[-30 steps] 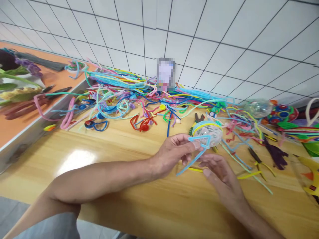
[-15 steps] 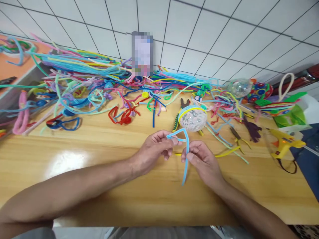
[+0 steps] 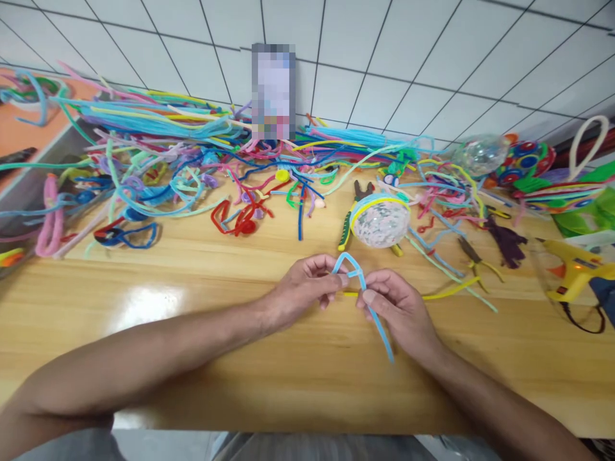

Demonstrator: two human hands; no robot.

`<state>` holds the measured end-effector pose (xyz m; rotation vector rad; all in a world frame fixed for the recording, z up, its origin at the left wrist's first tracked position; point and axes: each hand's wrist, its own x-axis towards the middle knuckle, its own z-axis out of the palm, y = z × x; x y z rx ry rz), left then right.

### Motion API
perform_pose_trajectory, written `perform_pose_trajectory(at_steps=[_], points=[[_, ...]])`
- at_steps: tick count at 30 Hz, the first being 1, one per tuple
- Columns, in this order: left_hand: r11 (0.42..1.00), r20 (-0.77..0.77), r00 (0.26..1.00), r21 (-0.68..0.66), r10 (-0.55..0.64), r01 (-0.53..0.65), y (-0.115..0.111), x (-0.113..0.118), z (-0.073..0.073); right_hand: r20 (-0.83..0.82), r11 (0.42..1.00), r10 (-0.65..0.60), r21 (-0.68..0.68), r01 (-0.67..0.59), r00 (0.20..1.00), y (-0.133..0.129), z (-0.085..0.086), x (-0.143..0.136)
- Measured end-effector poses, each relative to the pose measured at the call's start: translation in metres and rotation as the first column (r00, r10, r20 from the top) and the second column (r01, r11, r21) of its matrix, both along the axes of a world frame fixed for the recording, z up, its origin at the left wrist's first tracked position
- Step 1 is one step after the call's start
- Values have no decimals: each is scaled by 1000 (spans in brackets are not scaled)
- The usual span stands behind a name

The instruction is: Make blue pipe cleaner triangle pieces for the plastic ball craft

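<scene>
A light blue pipe cleaner [image 3: 379, 330] is bent into a small loop at its upper end, with a straight tail hanging down to the right. My left hand [image 3: 314, 282] pinches the loop's left side between thumb and fingers. Closed on the stem just below the loop is my right hand [image 3: 396, 304]. Behind the hands sits a clear ball [image 3: 382, 225] filled with pale bits, with blue and yellow pipe cleaners around its top. A yellow pipe cleaner [image 3: 449, 292] lies on the table, partly hidden behind my right hand.
Green-handled pliers [image 3: 344, 232] lie partly behind the ball; smaller pliers [image 3: 473, 256] rest farther right. A yellow glue gun [image 3: 579, 269] stands near the right edge. Tangled pipe cleaners [image 3: 158, 173] line the back, below a blurred upright panel [image 3: 273, 89]. Red pipe-cleaner pieces [image 3: 240, 221] lie left of centre.
The pipe cleaner's loop has become rounder and smaller. Its tail has swung from straight down to slanting down right. The view has shifted slightly.
</scene>
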<state>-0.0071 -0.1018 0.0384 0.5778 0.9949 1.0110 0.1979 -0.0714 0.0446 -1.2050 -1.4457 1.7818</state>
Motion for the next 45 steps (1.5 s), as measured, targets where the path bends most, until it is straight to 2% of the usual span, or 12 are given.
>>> perform_pose_trajectory(at_steps=[12, 27, 45], points=[[994, -48, 996, 76, -73, 76, 2, -3, 1, 48, 999, -2, 43, 0, 999, 3, 0, 0], [994, -18, 1000, 110, -16, 18, 1, -4, -4, 30, 997, 1, 73, -3, 1000, 4, 1, -1], [988, -10, 998, 144, -57, 58, 0, -4, -6, 78, 998, 33, 48, -37, 996, 3, 2, -2]])
